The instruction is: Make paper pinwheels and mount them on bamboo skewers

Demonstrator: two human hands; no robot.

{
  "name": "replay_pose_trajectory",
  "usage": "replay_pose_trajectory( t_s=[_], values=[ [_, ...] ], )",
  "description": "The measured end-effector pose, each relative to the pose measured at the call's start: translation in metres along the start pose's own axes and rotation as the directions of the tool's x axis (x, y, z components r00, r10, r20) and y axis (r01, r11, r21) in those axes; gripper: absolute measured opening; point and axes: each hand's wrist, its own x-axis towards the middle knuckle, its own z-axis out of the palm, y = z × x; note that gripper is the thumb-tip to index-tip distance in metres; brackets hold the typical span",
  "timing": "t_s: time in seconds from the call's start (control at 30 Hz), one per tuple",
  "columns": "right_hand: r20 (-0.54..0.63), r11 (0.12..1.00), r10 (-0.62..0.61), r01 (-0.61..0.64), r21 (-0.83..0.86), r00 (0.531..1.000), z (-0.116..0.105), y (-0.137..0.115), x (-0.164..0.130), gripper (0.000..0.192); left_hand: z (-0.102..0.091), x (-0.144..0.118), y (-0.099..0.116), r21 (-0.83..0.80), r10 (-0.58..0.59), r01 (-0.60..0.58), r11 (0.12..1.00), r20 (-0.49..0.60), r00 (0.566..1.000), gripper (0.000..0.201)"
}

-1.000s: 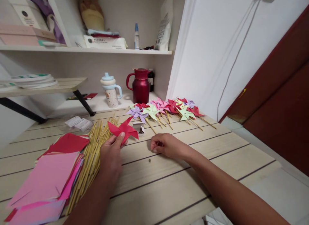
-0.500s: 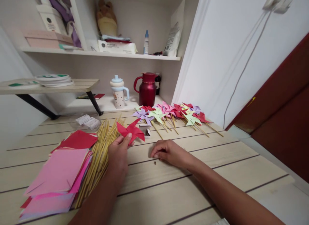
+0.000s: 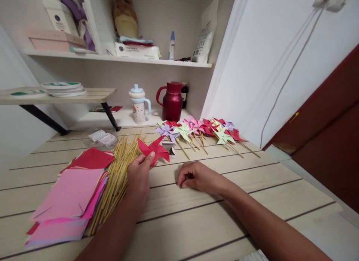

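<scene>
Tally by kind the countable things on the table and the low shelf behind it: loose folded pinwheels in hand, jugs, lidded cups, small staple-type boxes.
Red paper pinwheel in the left hand: 1
Red jug: 1
Lidded cup: 1
Small box: 1
Total: 4

Both forearms run out of view at the lower edge. The right hand (image 3: 196,177) curls on the desk (image 3: 252,186), hiding whatever its fingertips pinch. Print on the shelf packages (image 3: 137,51) is too small to read.

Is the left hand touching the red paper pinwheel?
Touching. The head view shows the left hand pinching the red pinwheel, its thumb lying on the lower blade.
</scene>
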Motion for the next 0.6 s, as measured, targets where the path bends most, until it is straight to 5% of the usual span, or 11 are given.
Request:
replay_pose_trajectory(
  t_s=[0.6],
  values=[
    [0.002,0.999,-0.020,0.020,-0.043,1.000,0.0034,0.0021,0.0006,0.009,0.0000,-0.0002,0.0013,0.009,-0.016,0.015,1.000,0.007,1.000,0.024]
  ],
)
